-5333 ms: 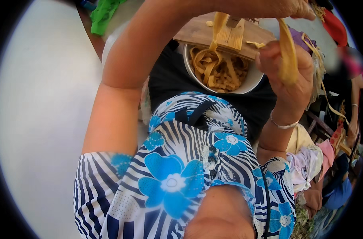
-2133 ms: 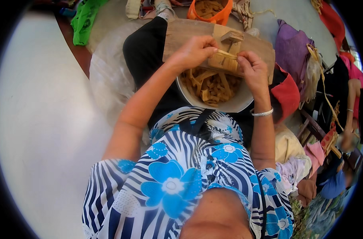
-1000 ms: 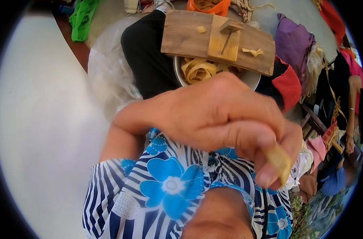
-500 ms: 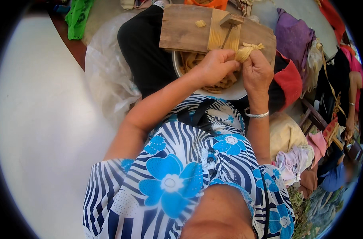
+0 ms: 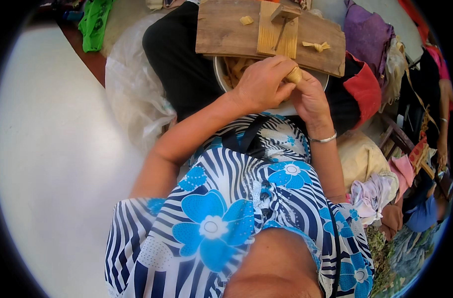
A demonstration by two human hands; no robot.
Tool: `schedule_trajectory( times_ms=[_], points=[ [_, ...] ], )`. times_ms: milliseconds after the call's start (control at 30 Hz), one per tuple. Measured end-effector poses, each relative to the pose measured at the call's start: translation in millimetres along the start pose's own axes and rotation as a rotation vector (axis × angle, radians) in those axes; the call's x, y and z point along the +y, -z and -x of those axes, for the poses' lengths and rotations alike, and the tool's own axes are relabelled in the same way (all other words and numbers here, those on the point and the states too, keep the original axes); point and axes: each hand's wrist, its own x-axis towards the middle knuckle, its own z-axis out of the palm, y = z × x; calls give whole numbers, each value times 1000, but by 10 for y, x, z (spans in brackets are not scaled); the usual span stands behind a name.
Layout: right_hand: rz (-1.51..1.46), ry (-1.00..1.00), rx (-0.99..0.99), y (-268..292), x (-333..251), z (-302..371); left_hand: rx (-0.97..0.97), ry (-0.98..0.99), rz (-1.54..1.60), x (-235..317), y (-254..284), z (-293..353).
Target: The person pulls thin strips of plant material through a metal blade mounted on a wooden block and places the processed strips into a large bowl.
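- Straw-yellow strip (image 5: 294,75), folded into a small bundle, sits between a person's two hands, just below a wooden board (image 5: 226,31).
- Left hand (image 5: 267,83) pinches the bundle; right hand (image 5: 310,97) grips its other side. Fingers hide most of the folds.
- Should either pinch slacken, the bundle could spring loose; pulling too hard might split the strip.
- Beneath, a round basin (image 5: 217,75) holds more yellow strips (image 5: 235,68); a dropped bundle could be lost among them.
- Above, a thin metal spike (image 5: 281,35) slants across a paler wooden plate (image 5: 266,38); a careless reach might scratch a knuckle.
- Right of it, a knotted strip (image 5: 316,46) lies on the board.
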Motion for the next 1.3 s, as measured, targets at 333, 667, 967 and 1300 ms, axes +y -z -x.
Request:
schedule_trajectory(
  times_ms=[333, 667, 967, 1300],
  points=[
    [796, 783, 293, -247, -159, 51, -183, 613, 455, -55, 20, -122],
    [742, 478, 189, -126, -463, 63, -48, 44, -230, -118, 482, 205],
    [753, -19, -14, -326, -702, 6, -96, 131, -31, -237, 378, -10],
    [911, 316, 83, -189, -694, -23, -343, 609, 603, -415, 666, -288]
  ],
)
